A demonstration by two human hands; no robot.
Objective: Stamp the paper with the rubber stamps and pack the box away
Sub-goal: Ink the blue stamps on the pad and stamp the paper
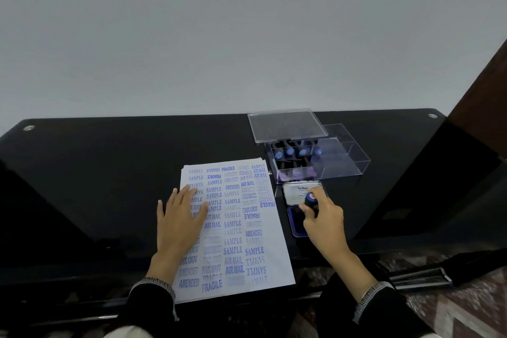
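A white paper [241,230] covered in blue stamped words lies on the black table [109,173]. My left hand [179,221] rests flat on its left side, fingers straight. My right hand [323,223] grips a black rubber stamp [311,199] with a blue top, held down on the blue ink pad [295,223]. The pad's open lid [295,195] stands just behind. A clear plastic box [340,162] beyond the pad holds several more blue-topped stamps [290,151] in its left part. Its clear lid [286,125] leans on the box's back left.
The table's far edge meets a plain grey wall. A dark wooden panel [482,107] rises at the right. Patterned floor [466,307] shows at the lower right, past the table's near edge.
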